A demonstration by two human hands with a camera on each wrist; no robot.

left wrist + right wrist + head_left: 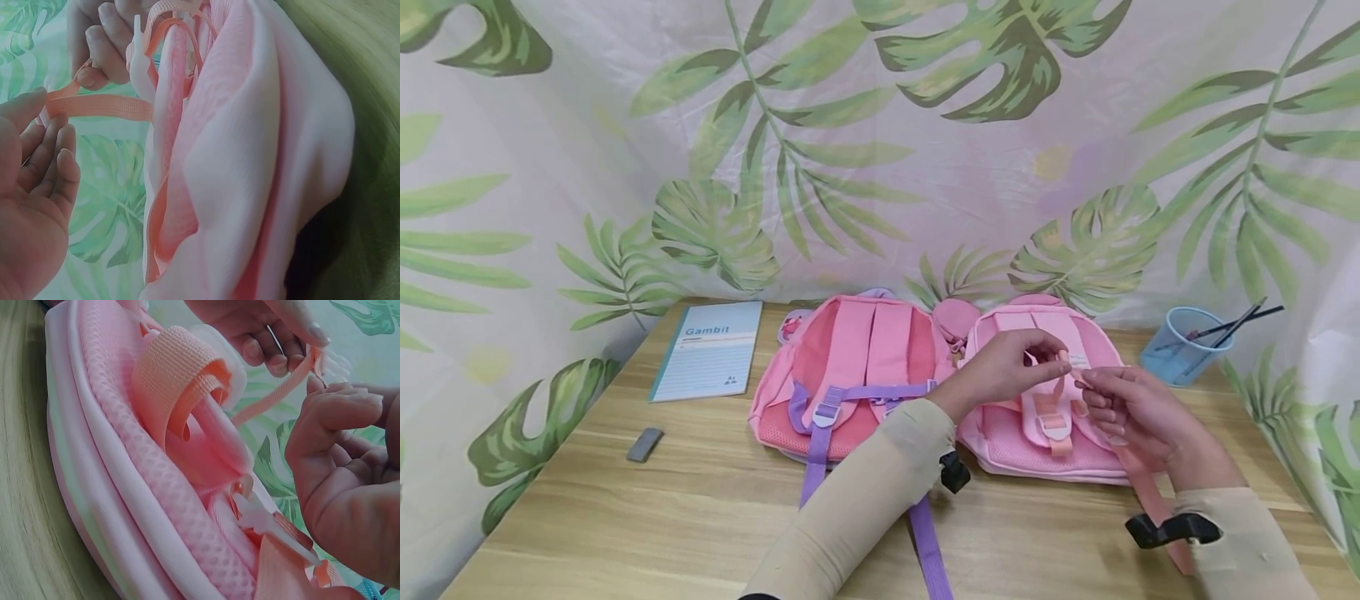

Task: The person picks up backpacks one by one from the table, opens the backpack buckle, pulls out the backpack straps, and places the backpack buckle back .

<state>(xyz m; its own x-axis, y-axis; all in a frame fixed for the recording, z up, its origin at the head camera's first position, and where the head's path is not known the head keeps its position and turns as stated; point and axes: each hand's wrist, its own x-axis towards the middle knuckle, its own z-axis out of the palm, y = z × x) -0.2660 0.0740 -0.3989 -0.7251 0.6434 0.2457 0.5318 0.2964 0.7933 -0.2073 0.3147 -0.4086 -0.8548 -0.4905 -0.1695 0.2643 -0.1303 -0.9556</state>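
Observation:
A pink backpack (1037,446) lies on the table, back panel up, with peach webbing straps. Above it my left hand (1011,367) pinches a narrow peach strap (106,106) between thumb and fingers. A small ridged white plastic piece (337,367) shows at the pinched part of the strap. My right hand (1138,408) pinches the same strap close beside the left fingertips, its other fingers curled loosely. From the backpack the strap runs up to both hands. A white buckle (1056,427) sits on the shoulder strap below them.
To the left lies a second pink backpack (782,417) with purple straps (928,546) trailing over the table's front. A notebook (709,350) and a grey eraser-like block (644,445) are farther left. A blue cup (1180,350) with pens stands at right, near the patterned curtain (850,125).

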